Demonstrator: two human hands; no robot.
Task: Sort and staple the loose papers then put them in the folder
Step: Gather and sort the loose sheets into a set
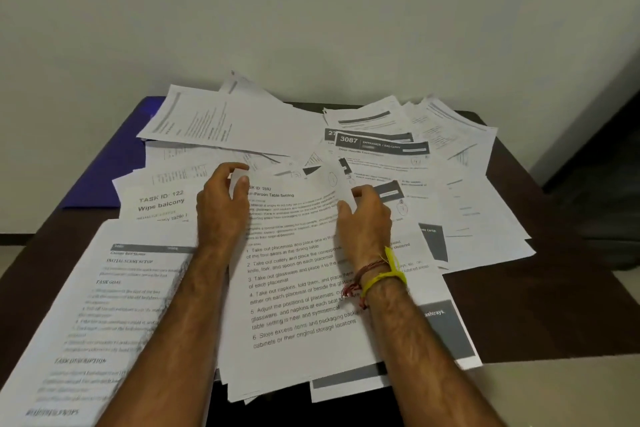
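Right now the loose papers (pixel 398 163) are white printed sheets with black text and grey header bars, spread in overlapping layers over most of the dark bench (pixel 554 305). A blue folder (pixel 114 163) lies flat at the far left, mostly covered by sheets. The nearest sheet (pixel 294 288), headed with a table-setting title and numbered steps, lies on top of the heap between both forearms. The left hand (pixel 221 204) pinches its top left corner between thumb and curled fingers. The right hand (pixel 367 215) has its grip curled round a raised paper edge near that sheet's top right. The sheet's long axis runs away from the person, slightly tilted, heading at the far end.
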